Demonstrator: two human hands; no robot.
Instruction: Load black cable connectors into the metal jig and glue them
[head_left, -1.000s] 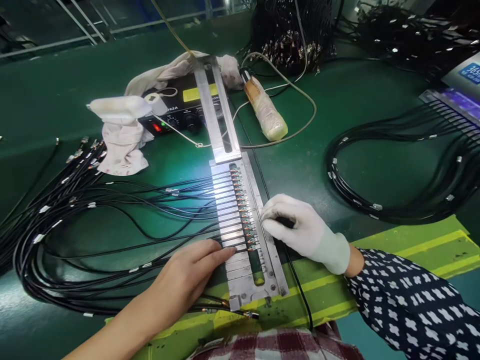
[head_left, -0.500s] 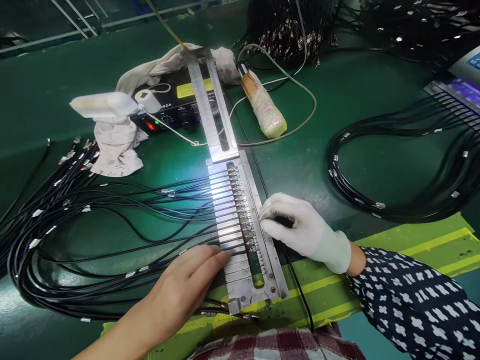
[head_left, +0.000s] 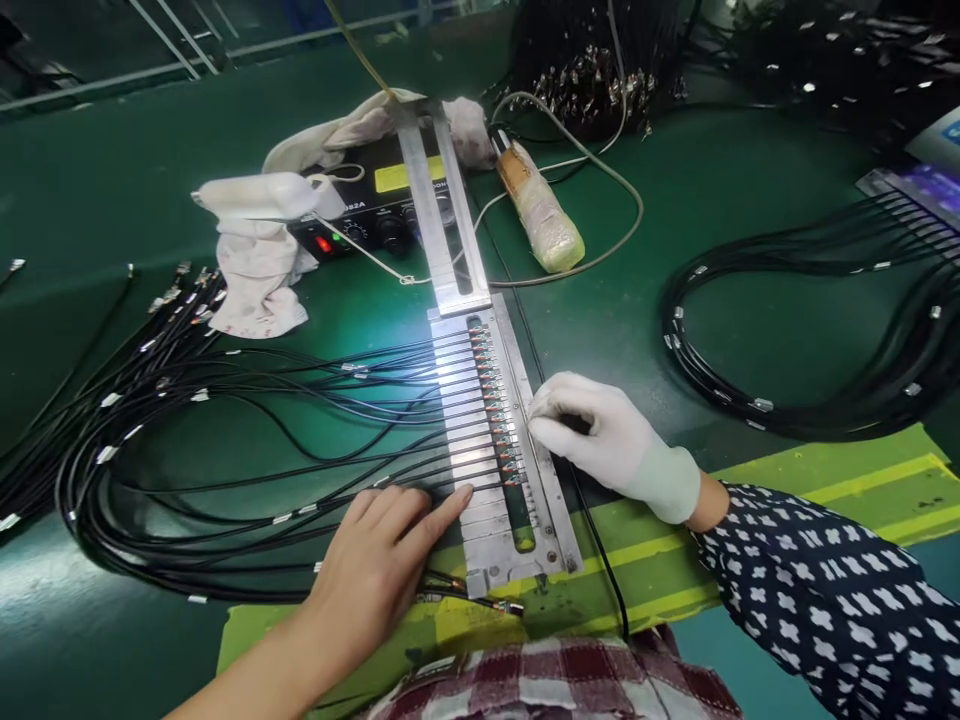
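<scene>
A slotted metal fixture (head_left: 472, 510) lies lengthwise in front of me, with a row of black cables (head_left: 397, 395) set side by side in its grooves. Their stripped ends and small metal terminals (head_left: 499, 420) line up over its long slot. My left hand (head_left: 375, 560), bare, rests over the lower cables. Its thumb is spread and its tip touches the fixture's left side by the lowest seated cable. My right hand (head_left: 611, 440) wears a white glove. Its thumb and fingers are closed at the fixture's right rail; the fingertips are partly hidden.
Behind the fixture stands a black control box (head_left: 375, 215) with lit indicators, cloths and a white bottle (head_left: 259, 195). A wrapped handle (head_left: 540, 210) lies beside it. Looped cables (head_left: 720, 395) lie at right; loose cable ends (head_left: 510, 607) rest on yellow-green tape (head_left: 652, 570).
My left hand's thumb has spread from the other fingers, which now lie farther left over the cables. My right hand stays at the rail. The whole view has shifted slightly.
</scene>
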